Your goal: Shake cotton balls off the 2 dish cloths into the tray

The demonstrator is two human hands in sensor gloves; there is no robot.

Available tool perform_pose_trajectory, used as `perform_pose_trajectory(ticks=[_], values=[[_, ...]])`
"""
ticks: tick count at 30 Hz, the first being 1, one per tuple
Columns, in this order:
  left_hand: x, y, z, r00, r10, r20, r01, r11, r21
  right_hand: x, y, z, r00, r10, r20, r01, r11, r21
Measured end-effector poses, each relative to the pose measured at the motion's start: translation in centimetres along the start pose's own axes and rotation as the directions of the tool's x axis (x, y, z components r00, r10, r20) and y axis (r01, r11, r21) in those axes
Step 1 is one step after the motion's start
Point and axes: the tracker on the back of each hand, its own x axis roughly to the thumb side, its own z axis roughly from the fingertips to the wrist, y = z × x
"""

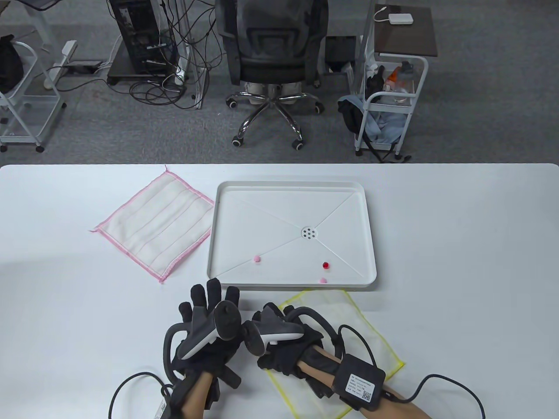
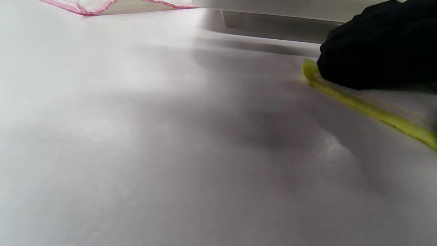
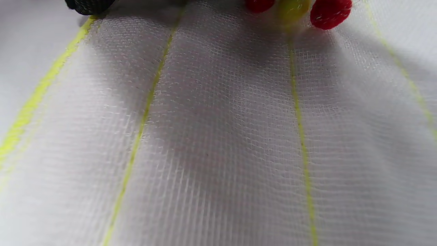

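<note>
1. The left hand [image 1: 208, 321] hovers over the bare table [image 1: 458, 270] just in front of the tray's near left corner. Its fingers are spread and fairly straight, pointing toward the tray, and they hold nothing.
2. The right hand [image 1: 279, 336] sits just beside the left one, over the left part of the yellow-edged dish cloth [image 1: 349, 323]. Its fingers point left and look bent down at the cloth's left edge; in the left wrist view the dark glove [image 2: 375, 44] rests right on the yellow hem [image 2: 368, 109]. I cannot tell whether the fingers pinch the cloth or only touch it.
3. The yellow-edged cloth lies flat on the table, its far edge just beside the tray's near wall, and it reaches back under the right forearm.
4. In the right wrist view, the weave with its yellow stripes fills the picture, and at the top edge two red cotton balls [image 3: 330, 12] and a yellow one [image 3: 293, 8] sit on the cloth. The table view does not show them, since the hand covers that spot.
5. The white tray [image 1: 367, 209] stands in the middle of the table. Inside it lie a pink cotton ball [image 1: 257, 259] near the left, a red cotton ball [image 1: 325, 265] nearer the right, and another pink ball [image 1: 323, 280] against the near wall.
6. The pink-edged dish cloth [image 1: 155, 222] lies flat to the left of the tray, turned at an angle, one corner just beside the tray's left wall. No balls show on it.
</note>
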Motion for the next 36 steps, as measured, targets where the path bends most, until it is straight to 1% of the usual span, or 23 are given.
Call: perform_pose_trajectory(ticks=[4, 8, 11, 12, 14, 16, 17, 18, 20, 21, 22, 25, 28, 30, 32, 33, 36], values=[[-0.2, 0.0, 0.0, 1.0, 0.004, -0.013, -0.004, 1.0, 0.006, -0.3, -0.2, 0.6, 1.0, -0.008, 0.011, 0.008, 1.0, 0.0], [-0.1, 0.1, 0.0, 1.0, 0.004, -0.007, -0.004, 1.0, 0.008, -2.4, -0.7, 3.0, 0.999, -0.054, 0.0, 0.054, 0.996, -0.076], [0.3, 0.0, 0.1, 1.0, -0.009, 0.013, 0.009, 1.0, 0.011, -5.2, -0.5, 5.3, 0.989, -0.145, -0.027, 0.137, 0.973, -0.187], [0.4, 0.0, 0.2, 1.0, -0.011, 0.017, 0.011, 1.0, 0.011, -5.8, -0.3, 5.7, 0.986, -0.162, -0.036, 0.151, 0.966, -0.208], [1.0, -0.1, 0.3, 0.999, -0.02, 0.039, 0.02, 1.0, 0.007, -8.4, 0.6, 7.3, 0.967, -0.238, -0.086, 0.201, 0.929, -0.311], [1.5, -0.4, 0.3, 0.998, -0.019, 0.061, 0.02, 1.0, -0.013, -10.3, 1.8, 8.2, 0.944, -0.305, -0.123, 0.234, 0.885, -0.402], [1.9, -0.5, 0.3, 0.997, -0.022, 0.07, 0.024, 0.999, -0.033, -11.6, 2.6, 8.6, 0.919, -0.36, -0.159, 0.263, 0.862, -0.433], [2.2, -0.7, 0.3, 0.997, -0.024, 0.075, 0.028, 0.998, -0.051, -12.4, 3.3, 8.9, 0.901, -0.392, -0.184, 0.281, 0.853, -0.441], [3.0, -1.3, 0.2, 0.996, -0.035, 0.083, 0.042, 0.995, -0.095, -13.9, 4.7, 9.1, 0.866, -0.442, -0.234, 0.32, 0.849, -0.42], [3.0, -1.3, 0.2, 0.996, -0.035, 0.083, 0.043, 0.994, -0.097, -14.0, 4.8, 9.1, 0.862, -0.446, -0.24, 0.324, 0.85, -0.415], [3.5, -1.7, 0.1, 0.995, -0.05, 0.083, 0.06, 0.991, -0.123, -14.6, 5.4, 9.0, 0.848, -0.456, -0.271, 0.337, 0.858, -0.387], [4.3, -2.5, -0.2, 0.992, -0.097, 0.077, 0.108, 0.98, -0.165, -14.6, 6.4, 8.0, 0.832, -0.45, -0.325, 0.356, 0.881, -0.311], [4.6, -3.0, -0.3, 0.993, -0.094, 0.076, 0.108, 0.973, -0.206, -14.1, 6.9, 7.2, 0.837, -0.397, -0.377, 0.331, 0.915, -0.228], [4.9, -3.3, -0.5, 0.993, -0.084, 0.082, 0.1, 0.971, -0.215, -13.7, 7.2, 6.8, 0.839, -0.375, -0.394, 0.306, 0.925, -0.227], [5.3, -3.4, -0.5, 0.991, -0.105, 0.086, 0.121, 0.97, -0.209, -13.4, 7.3, 6.5, 0.845, -0.339, -0.413, 0.273, 0.939, -0.21], [5.5, -3.5, -0.5, 0.99, -0.111, 0.091, 0.127, 0.971, -0.202, -13.3, 7.1, 6.6, 0.847, -0.327, -0.419, 0.252, 0.941, -0.225], [6.0, -3.5, -0.3, 0.989, -0.088, 0.121, 0.111, 0.973, -0.201, -12.9, 6.9, 6.6, 0.848, -0.34, -0.406, 0.258, 0.935, -0.244]])
